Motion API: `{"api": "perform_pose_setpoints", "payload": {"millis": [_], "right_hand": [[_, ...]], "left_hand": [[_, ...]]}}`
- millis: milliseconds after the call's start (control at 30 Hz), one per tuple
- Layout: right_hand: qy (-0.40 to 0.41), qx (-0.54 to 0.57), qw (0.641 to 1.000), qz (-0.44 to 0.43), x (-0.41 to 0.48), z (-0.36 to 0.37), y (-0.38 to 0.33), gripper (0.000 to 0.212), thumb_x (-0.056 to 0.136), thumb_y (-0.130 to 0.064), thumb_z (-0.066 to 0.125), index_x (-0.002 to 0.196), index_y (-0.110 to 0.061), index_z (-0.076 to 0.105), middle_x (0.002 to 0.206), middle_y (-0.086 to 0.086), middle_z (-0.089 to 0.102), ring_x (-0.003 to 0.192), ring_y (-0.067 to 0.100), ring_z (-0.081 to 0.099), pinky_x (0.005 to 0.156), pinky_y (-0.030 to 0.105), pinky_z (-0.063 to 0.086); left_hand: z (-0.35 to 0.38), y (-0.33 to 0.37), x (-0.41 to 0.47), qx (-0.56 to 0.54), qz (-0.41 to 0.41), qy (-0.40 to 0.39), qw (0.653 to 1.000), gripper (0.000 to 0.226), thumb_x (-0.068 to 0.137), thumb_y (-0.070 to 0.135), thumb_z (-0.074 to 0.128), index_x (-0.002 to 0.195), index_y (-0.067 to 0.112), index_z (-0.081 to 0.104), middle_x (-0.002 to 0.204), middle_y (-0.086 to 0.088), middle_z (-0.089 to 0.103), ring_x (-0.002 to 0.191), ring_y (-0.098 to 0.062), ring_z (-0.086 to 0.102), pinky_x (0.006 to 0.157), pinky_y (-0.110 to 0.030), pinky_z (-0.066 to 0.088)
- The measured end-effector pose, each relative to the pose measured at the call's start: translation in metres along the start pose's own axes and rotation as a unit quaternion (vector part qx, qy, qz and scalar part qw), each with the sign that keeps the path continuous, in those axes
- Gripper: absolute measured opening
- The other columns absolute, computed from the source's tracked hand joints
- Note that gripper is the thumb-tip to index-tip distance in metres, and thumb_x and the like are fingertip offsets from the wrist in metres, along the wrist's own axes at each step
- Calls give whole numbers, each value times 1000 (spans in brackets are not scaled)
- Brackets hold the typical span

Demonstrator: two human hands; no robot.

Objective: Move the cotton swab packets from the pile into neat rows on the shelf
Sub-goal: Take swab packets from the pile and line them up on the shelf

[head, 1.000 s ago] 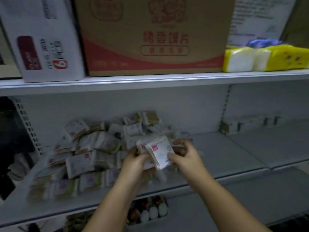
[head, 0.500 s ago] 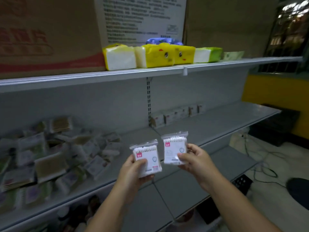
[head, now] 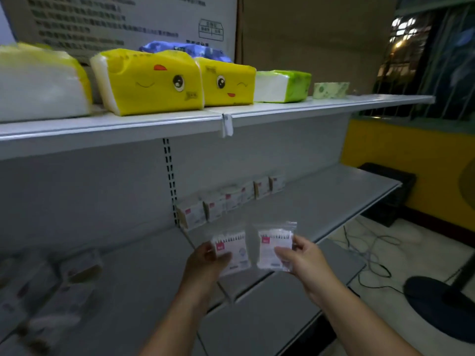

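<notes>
- Head view: dim shop aisle. Grey metal shelf (head: 334,199) w/ short row of standing swab packets (head: 226,201) along its back. Yellow tissue packs (head: 146,80) sit on upper shelf (head: 308,106).
- Left hand (head: 205,260) grip: thumb & fingers pinch one clear cotton swab packet (head: 235,249). Right hand (head: 305,255) grip: same on a second packet (head: 273,246). Both upright, side by side, in air before shelf edge.
- Step, prob.: bringing pair to row. Next: stand them beside it, labels fwd, w/o toppling neighbours.
- Pile (head: 51,291) at far left is blurred & cut off; row count unclear.
</notes>
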State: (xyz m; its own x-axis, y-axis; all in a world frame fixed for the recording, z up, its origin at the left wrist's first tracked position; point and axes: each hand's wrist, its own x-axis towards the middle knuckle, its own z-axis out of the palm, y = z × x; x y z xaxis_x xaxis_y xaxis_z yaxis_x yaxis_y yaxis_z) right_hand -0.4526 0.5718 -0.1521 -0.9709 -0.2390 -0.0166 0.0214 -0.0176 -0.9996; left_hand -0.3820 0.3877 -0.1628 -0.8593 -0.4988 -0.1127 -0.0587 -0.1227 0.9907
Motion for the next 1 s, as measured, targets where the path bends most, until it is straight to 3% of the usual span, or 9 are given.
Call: {"api": "perform_pose_setpoints", "payload": {"millis": [100,233,367,467,600,700,833,933,1000], "right_hand": [[24,-46,998,-39,32,-14,1,19,83,-2,67,87,-21,68,84,-5,74,79,11,70,71,27,55],[68,-139,985,-79,68,-16,19,22,81,-8,70,76,-28,61,75,-13,67,71,1,64,60,13,46],[77,-252,958,-115,127,-22,23,30,79,-17,70,67,-21,43,62,-5,47,55,8,45,48,12,33],[14,-264,956,-128,172,-22,22,23,80,-19,72,90,-24,53,75,-9,57,72,11,58,55,9,37],[-69,-292,934,-192,227,-25,30,54,82,-20,70,128,-29,42,83,-9,59,78,12,61,66,22,47],[-116,-331,904,-246,267,-28,34,60,85,-23,67,139,-26,39,92,-3,67,84,14,63,69,17,43],[-176,-334,874,-305,302,-19,34,51,86,-23,66,134,-20,49,113,1,67,98,17,65,87,22,48],[-123,-398,793,-445,328,-13,38,42,75,-28,67,112,-10,62,108,11,66,100,32,63,101,52,41],[-99,-397,780,-472,338,-9,40,48,71,-40,59,111,-12,60,114,13,61,109,33,56,105,54,33]], "left_hand": [[28,-4,39,65,-2,14,998,15,80,8,72,85,0,61,84,-7,66,72,-16,58,67,-31,45],[54,-9,76,133,34,45,990,23,78,12,75,70,5,55,66,-10,53,59,-15,47,57,-26,36],[69,-12,112,160,75,120,977,12,79,11,75,88,17,70,83,5,69,75,-7,62,65,-17,45],[87,-20,139,183,97,179,962,20,78,11,75,97,16,71,90,5,69,86,-14,65,74,-21,47],[112,-23,171,224,86,266,934,32,81,18,72,113,18,68,105,1,71,97,-18,65,83,-22,45],[125,-23,186,238,71,322,914,44,83,22,71,126,17,60,115,-1,68,105,-20,63,87,-25,43],[139,-22,193,201,68,392,895,44,81,14,72,122,18,57,112,0,66,104,-21,61,85,-24,41],[146,-24,192,200,84,427,878,49,80,8,69,124,16,51,115,2,54,106,-21,55,92,-32,44],[149,-29,191,280,121,416,857,35,80,7,67,112,15,55,108,-2,56,98,-23,57,83,-30,45]]}}
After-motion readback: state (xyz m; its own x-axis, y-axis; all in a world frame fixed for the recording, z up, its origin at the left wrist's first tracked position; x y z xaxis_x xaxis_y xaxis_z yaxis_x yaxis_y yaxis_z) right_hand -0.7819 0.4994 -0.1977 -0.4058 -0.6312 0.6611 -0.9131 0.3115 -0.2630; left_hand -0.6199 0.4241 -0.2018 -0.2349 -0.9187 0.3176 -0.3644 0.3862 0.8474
